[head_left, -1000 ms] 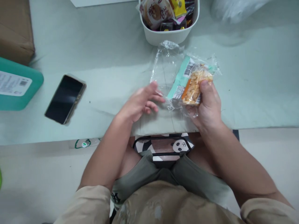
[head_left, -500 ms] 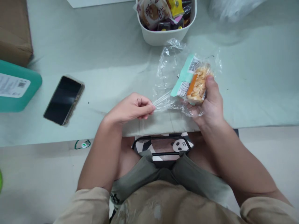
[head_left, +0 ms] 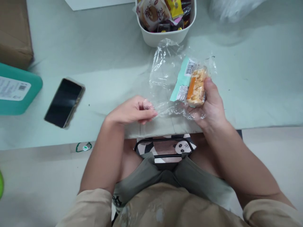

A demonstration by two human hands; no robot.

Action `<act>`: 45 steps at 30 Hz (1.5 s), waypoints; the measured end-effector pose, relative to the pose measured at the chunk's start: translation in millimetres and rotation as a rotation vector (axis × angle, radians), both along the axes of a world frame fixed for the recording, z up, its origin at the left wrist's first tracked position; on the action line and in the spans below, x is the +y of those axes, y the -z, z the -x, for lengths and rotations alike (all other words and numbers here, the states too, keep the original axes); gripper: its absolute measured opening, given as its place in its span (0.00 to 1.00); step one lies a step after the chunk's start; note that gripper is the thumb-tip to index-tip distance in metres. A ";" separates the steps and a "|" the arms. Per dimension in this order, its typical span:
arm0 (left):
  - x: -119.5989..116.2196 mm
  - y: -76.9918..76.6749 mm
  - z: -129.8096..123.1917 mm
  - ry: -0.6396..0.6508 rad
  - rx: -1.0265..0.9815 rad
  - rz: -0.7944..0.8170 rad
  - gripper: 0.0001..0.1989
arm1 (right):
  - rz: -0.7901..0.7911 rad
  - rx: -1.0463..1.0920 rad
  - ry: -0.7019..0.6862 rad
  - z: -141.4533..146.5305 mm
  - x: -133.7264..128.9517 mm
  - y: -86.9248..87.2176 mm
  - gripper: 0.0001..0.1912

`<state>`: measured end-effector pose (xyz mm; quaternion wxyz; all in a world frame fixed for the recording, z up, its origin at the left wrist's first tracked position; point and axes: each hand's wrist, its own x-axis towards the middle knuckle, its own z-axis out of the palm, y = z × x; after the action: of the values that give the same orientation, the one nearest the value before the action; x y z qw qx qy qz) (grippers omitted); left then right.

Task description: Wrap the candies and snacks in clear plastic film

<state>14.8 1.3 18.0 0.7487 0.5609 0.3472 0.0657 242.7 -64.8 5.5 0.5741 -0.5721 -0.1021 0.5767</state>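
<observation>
My right hand (head_left: 210, 101) is closed around a packaged snack bar (head_left: 197, 86), golden and lumpy with an orange strip, with the thumb on its right side. A mint-green label flap (head_left: 181, 78) with barcode and small print lies along the snack's left. Between my hands, just above the table's front edge, spreads a crinkled clear plastic bag (head_left: 163, 71); part of it lies under the snack. My left hand (head_left: 136, 110) pinches the bag's lower left edge between thumb and fingers. The palm side of the right hand is hidden by the snack and plastic.
A white bin (head_left: 163, 38) of wrapped snacks stands beyond the bag. At left lie a black phone (head_left: 64, 102), a teal container (head_left: 19, 90) and a cardboard box (head_left: 15, 34). A clear plastic bundle (head_left: 233, 9) sits at the back right of the cloth-covered table (head_left: 99, 44).
The snack and right hand have shifted slightly left and down. The plastic, stretched taut at my left fingers before, now hangs looser and more spread out. My left-hand fingers have loosened a little.
</observation>
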 end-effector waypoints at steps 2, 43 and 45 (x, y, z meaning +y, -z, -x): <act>0.7 0.3 3.3 -0.138 -0.148 0.015 0.17 | 0.020 0.026 0.014 -0.4 0.3 -2.0 0.12; -22.0 7.4 -39.5 -0.887 -0.306 0.331 0.25 | -0.080 -0.573 -0.305 1.1 -12.1 1.7 0.02; -21.0 8.0 -38.9 -0.879 -0.317 0.352 0.25 | -0.096 -0.567 -0.286 0.4 -12.4 3.4 0.02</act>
<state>53.6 -19.8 10.0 0.7771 0.2099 0.4385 0.3997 242.3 -77.2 2.2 0.4621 -0.6622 -0.3644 0.4639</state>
